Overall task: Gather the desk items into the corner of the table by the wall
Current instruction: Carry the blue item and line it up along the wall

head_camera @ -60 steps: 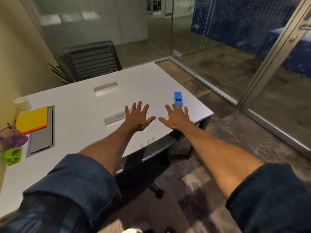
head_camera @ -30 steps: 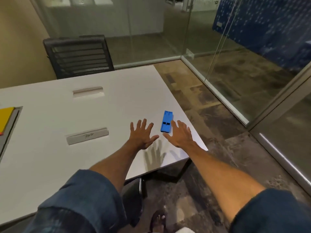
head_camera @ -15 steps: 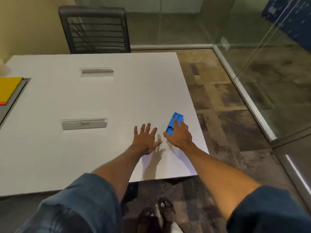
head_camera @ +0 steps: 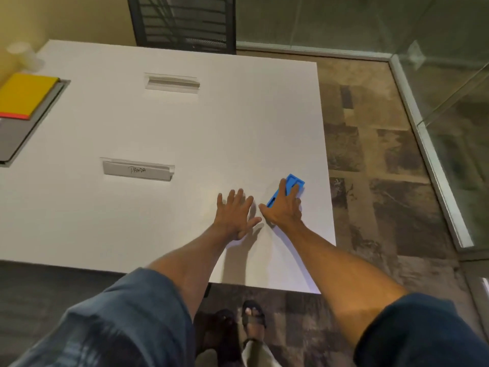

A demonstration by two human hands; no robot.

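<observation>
blue block (head_camera: pixel 294 181): near the table (head_camera: pixel 185 123) right edge, far from the wall corner
right hand (head_camera: pixel 284 207): grip open, fingers laid over it
left hand (head_camera: pixel 232 215): flat, empty
handling: likely light, stiff, slippery; pinch long sides

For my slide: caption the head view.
The right hand rests on blue block near table edge; left hand spread beside it.
</observation>
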